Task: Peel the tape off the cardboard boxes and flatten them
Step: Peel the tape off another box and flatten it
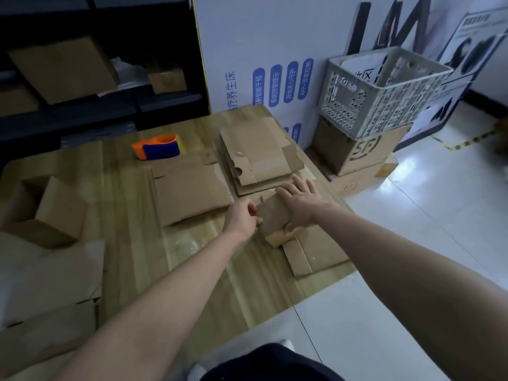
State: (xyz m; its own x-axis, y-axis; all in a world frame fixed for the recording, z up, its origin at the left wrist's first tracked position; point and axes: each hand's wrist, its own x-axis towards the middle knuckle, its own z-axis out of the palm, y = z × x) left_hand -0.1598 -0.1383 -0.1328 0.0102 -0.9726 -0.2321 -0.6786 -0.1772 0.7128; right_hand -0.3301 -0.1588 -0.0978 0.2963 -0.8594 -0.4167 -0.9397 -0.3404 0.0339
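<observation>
In the head view, the small box (270, 214) lies on flattened cardboard (319, 254) near the right edge of the tabletop (137, 243). The right hand (299, 206) presses flat on it, fingers spread; the left hand (243, 218) pinches its left edge with curled fingers.

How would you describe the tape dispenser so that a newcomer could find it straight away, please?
Start at the wooden table; near its far edge, left of the stack of flattened cardboard, sits the tape dispenser. It is the only bright thing there: orange and blue amid plain brown cardboard.
</observation>
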